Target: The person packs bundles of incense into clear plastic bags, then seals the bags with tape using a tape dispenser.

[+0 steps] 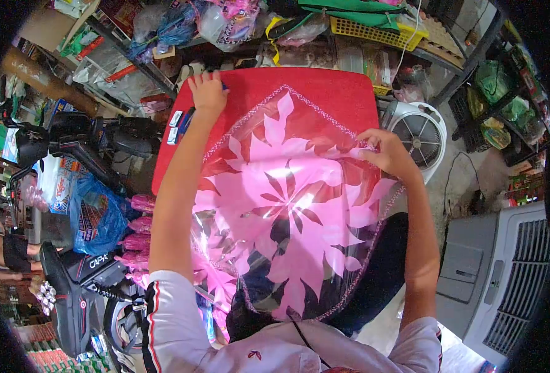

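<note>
A clear plastic sheet with a pink leaf-and-flower cutout pattern (275, 155) and a speckled pink border is spread over the red tabletop (343, 87) and down across my lap. My right hand (383, 151) pinches the sheet near its right corner. At the far left corner of the table, my left hand (207, 93) lies with its fingers apart, away from the sheet. A small dark blue thing shows beside its fingers, too hidden to name. Below that wrist, small white-labelled items (174, 127) lie at the table's left edge.
A white round fan (419, 137) stands right of the table, and a grey air cooler (505, 273) is at lower right. On the left are a black scooter (79, 292) and pink wrapped bundles (141, 224). Loaded shelves with a yellow basket (374, 32) line the back. Another person (7, 248) is at far left.
</note>
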`<state>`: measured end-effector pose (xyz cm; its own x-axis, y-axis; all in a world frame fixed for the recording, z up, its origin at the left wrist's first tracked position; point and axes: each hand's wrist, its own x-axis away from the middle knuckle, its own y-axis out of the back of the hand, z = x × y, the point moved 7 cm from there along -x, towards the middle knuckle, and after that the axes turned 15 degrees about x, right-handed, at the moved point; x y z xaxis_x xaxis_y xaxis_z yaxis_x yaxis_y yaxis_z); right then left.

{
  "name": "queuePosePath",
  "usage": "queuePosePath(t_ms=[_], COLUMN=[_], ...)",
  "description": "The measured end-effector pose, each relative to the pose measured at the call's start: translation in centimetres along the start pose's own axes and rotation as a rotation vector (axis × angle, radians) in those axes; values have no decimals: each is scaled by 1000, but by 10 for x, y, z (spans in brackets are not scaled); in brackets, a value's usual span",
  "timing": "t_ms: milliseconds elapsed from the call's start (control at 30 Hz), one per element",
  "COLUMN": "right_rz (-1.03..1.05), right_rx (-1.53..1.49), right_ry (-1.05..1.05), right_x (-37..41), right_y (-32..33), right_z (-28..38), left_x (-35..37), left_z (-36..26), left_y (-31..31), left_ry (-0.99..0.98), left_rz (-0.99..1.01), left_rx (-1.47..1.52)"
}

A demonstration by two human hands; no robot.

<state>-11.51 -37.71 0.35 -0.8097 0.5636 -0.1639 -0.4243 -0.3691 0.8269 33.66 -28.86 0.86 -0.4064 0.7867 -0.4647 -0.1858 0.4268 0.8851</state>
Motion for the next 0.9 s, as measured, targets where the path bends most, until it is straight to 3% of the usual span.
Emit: queuePosePath(t_ms=[67,133,200,233,267,367,467,500,700,900], right_rz=[37,56,67,46,-13,-131,38,185,405,196], right_rx=[-88,-153,-193,-391,-298,-116,-279,-301,-451,-409], right_ry=[-51,-109,-174,-253,-220,-128,-419,-482,-345,-383], right_x=[-5,-10,-13,-16,-18,-25,-11,-3,27,28], right_y=[-8,-12,-10,-19,-18,-18,-12,-7,1,24], right_z=[-18,-26,-25,-34,-36,-51,-51,-48,-60,-68], left_x=[22,62,112,140,163,202,213,214,204,188], left_z=[-34,-75,-119,-136,-149,-150,-136,-132,-124,-120], left_y=[25,59,95,102,106,82,66,62,48,26], left_ry=[-193,-278,-321,-363,-405,-317,-323,-280,-237,-184], left_rz=[-137,-123,13,70,126,405,362,458,483,559], left_rx=[228,460,508,575,642,753,653,650,596,532])
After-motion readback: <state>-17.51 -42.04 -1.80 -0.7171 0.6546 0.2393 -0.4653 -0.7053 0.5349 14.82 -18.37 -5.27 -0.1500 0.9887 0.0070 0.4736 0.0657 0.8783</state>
